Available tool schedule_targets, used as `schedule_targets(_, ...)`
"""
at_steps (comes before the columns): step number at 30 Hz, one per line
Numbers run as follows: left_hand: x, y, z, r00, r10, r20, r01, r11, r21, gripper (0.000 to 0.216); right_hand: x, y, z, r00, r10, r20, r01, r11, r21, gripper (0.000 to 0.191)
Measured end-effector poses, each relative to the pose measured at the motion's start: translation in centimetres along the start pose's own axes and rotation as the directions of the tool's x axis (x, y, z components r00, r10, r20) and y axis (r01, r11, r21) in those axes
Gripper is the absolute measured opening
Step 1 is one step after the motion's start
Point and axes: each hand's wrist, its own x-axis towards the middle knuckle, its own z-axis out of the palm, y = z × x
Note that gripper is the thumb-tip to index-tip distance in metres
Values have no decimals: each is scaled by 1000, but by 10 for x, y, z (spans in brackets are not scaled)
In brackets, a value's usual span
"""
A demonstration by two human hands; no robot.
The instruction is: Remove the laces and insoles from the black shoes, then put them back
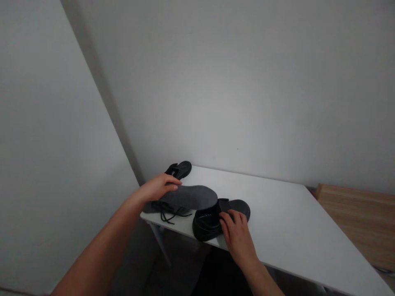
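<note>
My left hand (160, 186) grips the left end of a grey, sole-shaped insole (196, 197), thumb and fingers closed on it. Whether the insole is loose or part of a shoe is hard to tell. Black laces (168, 216) trail from a dark lace-up shoe mostly hidden beneath it. Curled over the near side of a black sandal (207, 224), by its strap, are the fingers of my right hand (239, 232). The insole's right end overlaps that sandal. Behind my left hand lies a second black sandal (184, 169), partly covered by the hand.
Everything lies on a white table (271, 222) set against a grey-white wall (231, 102). A white panel (55, 144) rises close on the left. At the right stands a wood-grain surface (358, 222). A table leg (161, 242) shows below the left corner.
</note>
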Motion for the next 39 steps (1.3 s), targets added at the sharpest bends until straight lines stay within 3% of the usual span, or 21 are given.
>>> schedule_targets(3, -16, -54, -5, 988, -151, 23, 153, 979, -133, 38, -2, 1, 2, 1000, -23, -14, 23, 1000, 1, 23)
schedule_targets(6, -26, -97, 11, 963, -263, 62, 270, 933, -238, 41, -3, 1, 3, 999, -23, -22, 22, 1000, -8, 23)
schedule_targets(9, -26, -124, 35, 956, -291, 35, 293, 945, -147, 37, -3, 0, 4, 1000, -16, -22, 16, 1000, -16, 24)
schedule_targets(12, -23, -131, 54, 957, -278, -80, 276, 961, -37, 35, -3, 0, 4, 1000, -12, -20, 12, 1000, -27, 25)
schedule_targets(15, -22, -113, 63, 915, -238, -325, 293, 947, 129, 37, 1, -1, -2, 1000, -12, 19, 13, 998, -65, 27)
schedule_targets(17, -25, -85, 66, 880, -103, -463, 246, 934, 260, 38, 7, -4, -9, 997, -15, 80, 25, 993, -116, 27)
schedule_targets(19, -30, -50, 69, 915, 82, -395, 49, 949, 312, 40, 14, -9, -16, 990, -19, 141, 43, 985, -170, 25)
schedule_targets(21, -35, -13, 75, 940, 288, -184, -225, 926, 302, 52, 19, -13, -20, 986, -18, 167, 52, 979, -199, 23)
schedule_targets(24, -37, 26, 94, 883, 465, 71, -464, 836, 294, 67, 21, -16, -18, 990, -15, 140, 40, 984, -173, 26)
schedule_targets(28, -22, 38, 123, 861, 482, 163, -506, 774, 381, 51, 13, -8, -8, 998, 16, 55, -11, 997, -79, 31)
schedule_targets(33, -4, 36, 139, 841, 510, 179, -535, 738, 411, 26, 3, 1, -7, 998, 55, 19, -55, 998, 8, 38)
schedule_targets(36, 1, 41, 145, 829, 543, 137, -546, 730, 411, 23, -1, 0, -17, 992, 106, -71, -103, 994, 35, 44)
schedule_targets(39, 8, 47, 151, 850, 525, 50, -498, 768, 403, 23, -13, 0, -29, 963, 178, -202, -165, 983, 78, 43)
